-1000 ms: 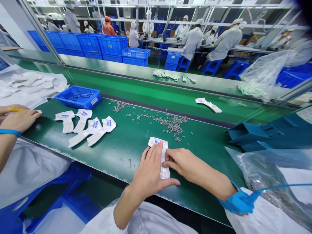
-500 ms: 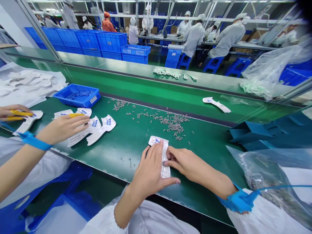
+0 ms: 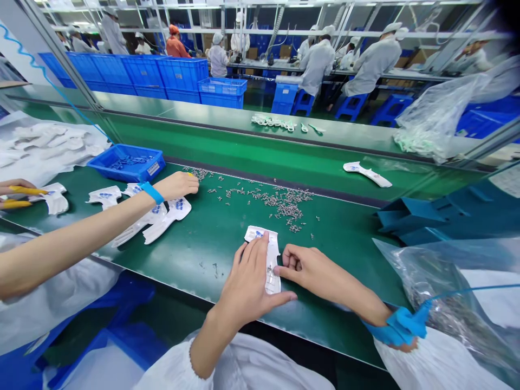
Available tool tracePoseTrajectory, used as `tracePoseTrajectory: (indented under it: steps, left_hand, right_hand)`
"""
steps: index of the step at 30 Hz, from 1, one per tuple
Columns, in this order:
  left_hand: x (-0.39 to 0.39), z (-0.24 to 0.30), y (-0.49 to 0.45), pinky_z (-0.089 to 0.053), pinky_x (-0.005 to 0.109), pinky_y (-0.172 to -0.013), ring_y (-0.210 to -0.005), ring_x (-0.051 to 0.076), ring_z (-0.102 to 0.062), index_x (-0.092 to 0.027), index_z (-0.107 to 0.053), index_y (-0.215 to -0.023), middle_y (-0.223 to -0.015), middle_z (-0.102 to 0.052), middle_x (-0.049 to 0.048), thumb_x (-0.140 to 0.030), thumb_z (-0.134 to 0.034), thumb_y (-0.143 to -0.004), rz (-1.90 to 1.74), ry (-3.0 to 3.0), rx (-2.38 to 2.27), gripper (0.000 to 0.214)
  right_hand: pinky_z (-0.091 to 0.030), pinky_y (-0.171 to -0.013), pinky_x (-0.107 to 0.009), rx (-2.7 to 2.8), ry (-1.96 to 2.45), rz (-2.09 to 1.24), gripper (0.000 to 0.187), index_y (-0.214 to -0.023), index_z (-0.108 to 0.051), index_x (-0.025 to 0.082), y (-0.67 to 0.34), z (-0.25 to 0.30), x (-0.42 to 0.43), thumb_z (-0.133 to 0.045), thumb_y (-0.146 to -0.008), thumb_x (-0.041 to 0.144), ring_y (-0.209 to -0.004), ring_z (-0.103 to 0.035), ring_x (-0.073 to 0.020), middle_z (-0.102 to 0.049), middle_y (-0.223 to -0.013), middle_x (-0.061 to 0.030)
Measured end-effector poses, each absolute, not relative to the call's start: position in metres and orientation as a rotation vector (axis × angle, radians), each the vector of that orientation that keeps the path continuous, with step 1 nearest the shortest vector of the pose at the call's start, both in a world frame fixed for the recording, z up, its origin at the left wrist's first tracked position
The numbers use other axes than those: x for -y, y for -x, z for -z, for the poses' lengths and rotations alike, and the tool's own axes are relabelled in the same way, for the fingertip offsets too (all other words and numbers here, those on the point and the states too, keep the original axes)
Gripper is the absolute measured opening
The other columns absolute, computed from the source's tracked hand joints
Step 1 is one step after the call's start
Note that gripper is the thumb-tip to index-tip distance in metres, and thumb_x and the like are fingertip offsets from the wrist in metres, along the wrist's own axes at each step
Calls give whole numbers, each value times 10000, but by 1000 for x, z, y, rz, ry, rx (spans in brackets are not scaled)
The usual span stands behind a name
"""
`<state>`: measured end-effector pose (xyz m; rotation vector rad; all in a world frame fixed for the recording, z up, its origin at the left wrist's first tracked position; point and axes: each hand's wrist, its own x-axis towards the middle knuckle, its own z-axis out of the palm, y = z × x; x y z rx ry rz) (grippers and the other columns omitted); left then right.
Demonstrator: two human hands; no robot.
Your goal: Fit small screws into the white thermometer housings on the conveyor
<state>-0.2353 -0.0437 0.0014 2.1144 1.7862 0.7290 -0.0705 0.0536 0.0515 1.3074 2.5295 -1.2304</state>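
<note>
My left hand (image 3: 249, 281) lies flat with fingers stretched out on a white plastic shell (image 3: 266, 244) on the green mat (image 3: 211, 238), pressing it down. My right hand (image 3: 306, 268) is beside it on the right, fingertips pinched at the shell's edge; what they hold is too small to make out. A blue wrist strap (image 3: 396, 327) with a cord is on my right wrist. Several small metal screws (image 3: 282, 201) are scattered just beyond the shell.
A co-worker's arm (image 3: 81, 233) reaches from the left to the screws near a blue tray (image 3: 128, 162). Several white shells (image 3: 152, 214) lie at left. One shell (image 3: 368, 173) rides the conveyor. A plastic bag (image 3: 455, 303) sits at right. Other people work at the back.
The co-worker's hand has moved right, from the white shells to the screws by the blue tray. My hands stay on the shell, almost unmoved. The shell on the conveyor has drifted right.
</note>
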Motion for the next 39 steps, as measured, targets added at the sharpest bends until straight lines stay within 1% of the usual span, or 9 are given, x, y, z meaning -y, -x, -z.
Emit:
tracePoseTrajectory:
  steps: [4,7,12,14,17,21,28,34,39]
  left_hand:
    - [42,-2,234,-329,599,-1137,-1429,389,-352,-251,135,-1537,-1582,-311,187,-622,-770,-736,-682,-2096,-1794,1264]
    - [43,-3,235,-338,624,-1134,-1438,392,-344,-269,179,-1527,-1584,-308,188,-578,-802,-723,-677,-2078,-1809,1306]
    - [55,-9,249,-425,615,-1100,-1489,393,-234,-313,146,-1554,-1631,-217,148,-454,-802,-755,-627,-2083,-1772,1247]
    - [59,-11,250,-456,630,-1068,-1500,406,-172,-322,98,-1571,-1640,-197,119,-454,-779,-771,-621,-2101,-1781,1194]
    - [54,-5,237,-447,694,-1031,-1494,439,-153,-318,67,-1582,-1626,-249,104,-522,-653,-863,-696,-2098,-1938,1038]
    - [32,16,209,-404,767,-980,-1440,510,-261,-315,66,-1586,-1581,-349,142,-588,-554,-909,-817,-2110,-2211,958]
    - [16,6,216,-524,560,-941,-1304,375,-476,-315,11,-1591,-1462,-496,124,-436,-451,-1006,-901,-2123,-2132,755]
    - [9,-14,249,-493,583,-964,-1269,364,-472,-297,48,-1587,-1486,-457,151,-520,-494,-974,-1084,-2065,-2132,848]
    - [-55,-58,276,-464,558,-988,-1271,372,-479,-286,92,-1579,-1519,-429,156,-564,-603,-907,-1107,-2142,-2099,1006]
  right_hand:
    - [-317,-566,-282,-2506,-1327,1120,314,-781,-519,215,73,-46,-60,-646,-855,492,-635,-516,-148,-629,-718,19]
    - [-318,-561,-270,-2539,-1255,1184,283,-798,-519,208,75,-48,-63,-673,-834,443,-645,-506,-145,-613,-715,22]
    - [-415,-605,-265,-2598,-1191,1418,297,-902,-596,185,62,-56,-87,-463,-973,442,-690,-580,-159,-669,-773,-21]
    - [-456,-706,-307,-2768,-1384,1135,306,-982,-633,175,47,-52,-109,-437,-985,410,-805,-614,-198,-687,-901,-70]
    - [-447,-875,-405,-2902,-1654,461,306,-1145,-653,150,26,-33,-143,-472,-960,313,-1022,-595,-285,-640,-1138,-153]
    - [-438,-938,-430,-2967,-1671,250,346,-1223,-644,150,16,-6,-162,-469,-973,312,-1063,-572,-298,-604,-1196,-164]
    - [-432,-951,-404,-3038,-1688,278,309,-1153,-656,148,15,-1,-159,-427,-1005,292,-1029,-561,-266,-612,-1149,-133]
    - [-451,-890,-398,-3034,-1735,354,288,-1116,-667,143,11,-5,-159,-447,-1003,291,-999,-565,-267,-612,-1122,-133]
    - [-445,-883,-385,-3049,-1722,407,276,-1097,-675,157,13,-7,-158,-458,-1002,300,-1007,-556,-262,-609,-1113,-127]
